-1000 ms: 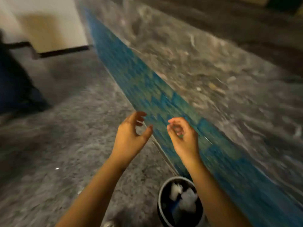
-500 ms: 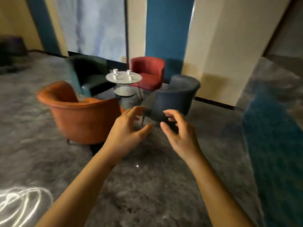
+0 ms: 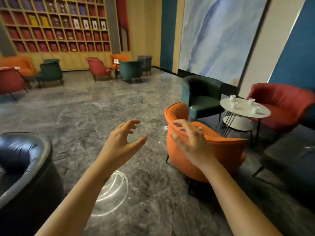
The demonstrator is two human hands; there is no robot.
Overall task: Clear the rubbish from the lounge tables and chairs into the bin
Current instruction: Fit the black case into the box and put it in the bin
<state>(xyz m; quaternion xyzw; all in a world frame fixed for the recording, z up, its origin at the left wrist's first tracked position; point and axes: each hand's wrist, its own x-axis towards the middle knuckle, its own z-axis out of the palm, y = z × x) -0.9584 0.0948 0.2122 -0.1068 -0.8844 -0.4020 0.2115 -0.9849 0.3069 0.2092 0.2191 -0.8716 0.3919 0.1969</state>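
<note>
Lounge floor (image 3: 102, 108) is glossy grey stone. It looks slick, so a quick turn with my hands full could mean a slip.

Seating cluster is ahead on the right: orange chair (image 3: 221, 150) nearest, with its back to me, then green chair (image 3: 201, 97) and red chair (image 3: 281, 108) behind it. The orange chair sits between me and the target, so I have to go round it. Reaching over its back is how things get knocked.

Round table (image 3: 262, 114) stands between those chairs on thin wire legs, with a lower shelf underneath. It probably rocks if bumped by a hip or forearm.

Left hand (image 3: 119, 145) and right hand (image 3: 192, 143) are both up in front of me, empty. Fingers are spread and loosely curved, touching nothing. The right hand overlaps the orange chair's back in view, and I can't tell whether it makes contact.

The rubbish is four white cups (image 3: 251, 101) upright on the tabletop, well apart from my hands. I can't see if there's liquid in them. If there is, a squeeze or tilt spills it on the table and floor. Empty ones are light, and a fingertip brush tips them.

Small white scrap (image 3: 166, 128) lies on the floor just beside the orange chair and is easy to miss.

The bin is not in view, so the carry distance is unknown. Too many cups per trip means drops.
</note>
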